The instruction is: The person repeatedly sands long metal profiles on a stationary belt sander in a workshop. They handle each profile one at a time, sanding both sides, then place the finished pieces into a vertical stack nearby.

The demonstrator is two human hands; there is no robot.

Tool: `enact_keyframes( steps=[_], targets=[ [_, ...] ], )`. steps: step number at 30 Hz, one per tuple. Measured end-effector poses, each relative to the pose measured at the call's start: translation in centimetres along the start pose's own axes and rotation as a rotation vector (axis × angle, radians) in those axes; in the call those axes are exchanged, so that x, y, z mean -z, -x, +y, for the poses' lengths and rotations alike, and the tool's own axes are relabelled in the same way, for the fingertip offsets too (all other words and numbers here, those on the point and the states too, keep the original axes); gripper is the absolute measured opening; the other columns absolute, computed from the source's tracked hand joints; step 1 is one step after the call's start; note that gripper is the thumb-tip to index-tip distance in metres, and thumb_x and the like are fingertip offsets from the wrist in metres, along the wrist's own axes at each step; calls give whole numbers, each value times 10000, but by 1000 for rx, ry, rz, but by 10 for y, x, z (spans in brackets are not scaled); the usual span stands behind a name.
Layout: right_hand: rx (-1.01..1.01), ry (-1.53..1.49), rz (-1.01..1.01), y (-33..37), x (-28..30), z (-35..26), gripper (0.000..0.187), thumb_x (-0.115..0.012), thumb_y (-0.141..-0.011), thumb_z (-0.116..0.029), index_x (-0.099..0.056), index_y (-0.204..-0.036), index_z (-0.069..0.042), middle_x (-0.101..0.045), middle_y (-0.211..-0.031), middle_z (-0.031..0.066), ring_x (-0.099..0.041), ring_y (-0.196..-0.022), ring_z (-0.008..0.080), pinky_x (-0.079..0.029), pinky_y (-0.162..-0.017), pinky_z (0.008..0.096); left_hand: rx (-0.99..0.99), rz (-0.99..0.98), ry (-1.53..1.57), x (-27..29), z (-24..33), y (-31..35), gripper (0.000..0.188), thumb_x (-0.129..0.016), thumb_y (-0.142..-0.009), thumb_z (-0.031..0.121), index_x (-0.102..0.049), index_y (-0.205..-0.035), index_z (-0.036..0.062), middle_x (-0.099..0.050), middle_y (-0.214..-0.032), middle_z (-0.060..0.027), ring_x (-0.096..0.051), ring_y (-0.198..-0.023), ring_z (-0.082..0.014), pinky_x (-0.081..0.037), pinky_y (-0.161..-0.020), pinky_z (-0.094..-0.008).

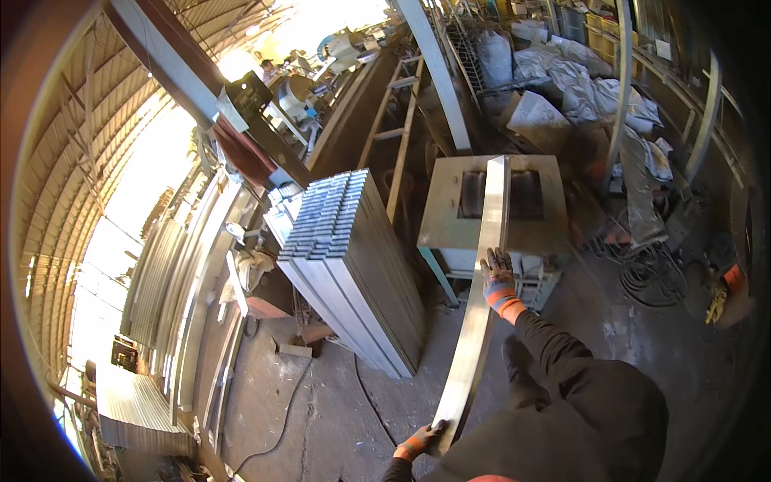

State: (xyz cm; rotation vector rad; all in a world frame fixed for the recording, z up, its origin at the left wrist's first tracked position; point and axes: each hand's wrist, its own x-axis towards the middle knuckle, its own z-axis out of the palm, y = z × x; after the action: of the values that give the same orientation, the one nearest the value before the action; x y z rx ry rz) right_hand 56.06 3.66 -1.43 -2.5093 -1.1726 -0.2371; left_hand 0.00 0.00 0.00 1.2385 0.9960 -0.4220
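Note:
A long, pale metal profile (466,353) slants across the view, its far end resting over the top of a grey-green metal machine table (450,217). At its near end my left hand (422,440), in an orange and dark glove, is closed round the edge. Further up, my right hand (498,279), in a dark glove with an orange and grey cuff, lies against the profile with fingers stretched out. Left of the profile stands a tall stack of similar metal profiles (353,297). A dark rectangular opening (502,195) in the tabletop is partly covered by the profile.
Cables (373,394) run across the concrete floor (321,410). More long sheets (161,281) lean at the left, near corrugated panels (140,402). A ladder-like frame (393,132) lies beyond the stack. At right are coiled hoses (650,277), steel posts (622,96) and white sacks (578,88).

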Motion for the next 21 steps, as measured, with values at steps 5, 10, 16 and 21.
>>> enact_keyframes(
  steps=[5, 10, 16, 21],
  targets=[
    [61, 84, -133, -179, -14, 82, 638, -648, -1080, -495, -726, -1487, -11, -650, -1651, 245, -526, -1614, 433, -339, -1370, 567, -194, 111, -321, -30, 180, -120, 834, -649, -1134, 681, -664, -1568, -30, -787, -1406, -214, -747, -1265, -260, -566, -1090, -372],
    [-251, 130, -289, -344, -27, 168, 1014, -512, -1102, -730, -429, -1766, 32, -341, -1870, 285, -262, -1748, 499, -156, -1437, 594, -290, 223, -555, -70, 342, -261, 575, -597, -1178, 514, -594, -1649, 183, -764, -1307, -279, -778, -1126, -487, -618, -1020, -495],
    [-214, 223, -92, -433, -70, 261, 886, -515, -1132, -645, -489, -1741, -2, -377, -1873, 225, -250, -1762, 463, -103, -1444, 617, -480, 264, -684, -106, 460, -315, 694, -538, -1153, 664, -686, -1520, 93, -780, -1233, -313, -771, -1172, -509, -599, -1046, -529],
    [-116, 171, -51, -437, -79, 276, 725, -506, -1167, -539, -607, -1647, -5, -525, -1789, 198, -382, -1716, 408, -173, -1432, 608, -203, 321, -401, -118, 498, -324, 1041, -519, -1058, 897, -774, -1268, -91, -812, -1194, -322, -777, -1189, -466, -582, -1036, -516]
  ],
)
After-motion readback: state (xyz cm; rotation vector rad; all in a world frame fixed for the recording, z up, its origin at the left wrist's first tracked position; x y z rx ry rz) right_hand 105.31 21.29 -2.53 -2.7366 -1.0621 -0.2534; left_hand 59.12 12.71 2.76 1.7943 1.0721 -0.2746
